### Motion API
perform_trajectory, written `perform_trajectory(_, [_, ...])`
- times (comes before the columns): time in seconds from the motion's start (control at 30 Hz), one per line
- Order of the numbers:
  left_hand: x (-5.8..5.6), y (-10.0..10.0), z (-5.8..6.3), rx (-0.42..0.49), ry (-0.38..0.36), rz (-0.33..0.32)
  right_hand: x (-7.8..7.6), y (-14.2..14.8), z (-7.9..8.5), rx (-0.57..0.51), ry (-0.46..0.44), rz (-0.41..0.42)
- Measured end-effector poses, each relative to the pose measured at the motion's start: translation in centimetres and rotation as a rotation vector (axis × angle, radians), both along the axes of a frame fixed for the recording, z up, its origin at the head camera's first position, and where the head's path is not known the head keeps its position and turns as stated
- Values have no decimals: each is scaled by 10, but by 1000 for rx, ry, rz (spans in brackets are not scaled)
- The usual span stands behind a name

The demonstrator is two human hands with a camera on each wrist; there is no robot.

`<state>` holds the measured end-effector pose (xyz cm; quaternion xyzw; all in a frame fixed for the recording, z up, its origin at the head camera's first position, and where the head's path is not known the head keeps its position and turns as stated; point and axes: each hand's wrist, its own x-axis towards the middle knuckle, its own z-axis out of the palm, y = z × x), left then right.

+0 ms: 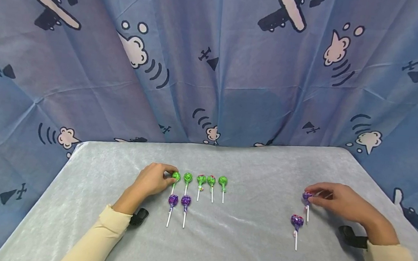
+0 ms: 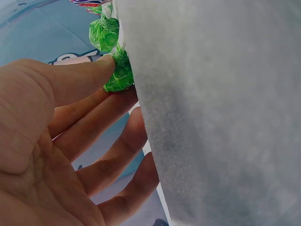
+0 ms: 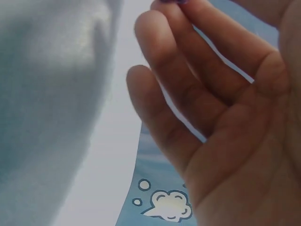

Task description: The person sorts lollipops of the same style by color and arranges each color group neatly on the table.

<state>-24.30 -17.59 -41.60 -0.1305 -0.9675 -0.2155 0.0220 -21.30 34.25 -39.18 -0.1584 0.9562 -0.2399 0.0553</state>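
My left hand [image 1: 152, 179] pinches the green-wrapped head of the leftmost lollipop [image 1: 176, 176] between thumb and forefinger. In the left wrist view this green lollipop [image 2: 120, 73] sits at the thumb tip, the other fingers spread loosely. Over on the right, my right hand [image 1: 343, 201] pinches a purple-wrapped lollipop [image 1: 307, 196] by its head, its white stick pointing toward me. Only a sliver of purple wrapper [image 3: 175, 1] shows at the top of the right wrist view. A second purple lollipop [image 1: 297, 221] lies just nearer me.
Several more green lollipops [image 1: 211, 181] continue the row rightward from my left hand. Below its left end lie two purple lollipops, one left [image 1: 173, 201] and one right [image 1: 186, 201]. A pale grey cloth covers the table [image 1: 237, 243]; a blue patterned curtain [image 1: 235, 75] hangs behind.
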Motion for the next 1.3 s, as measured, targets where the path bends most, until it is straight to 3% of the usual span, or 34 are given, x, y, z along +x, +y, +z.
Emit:
perform_trajectory(0.23, [0,-1,-1,-2,1,0,2,2,8,-7,46,-18])
perform_trajectory(1.3, [-2,-1,-1,24,-17,-10,-2,-16,11,5,10,-8])
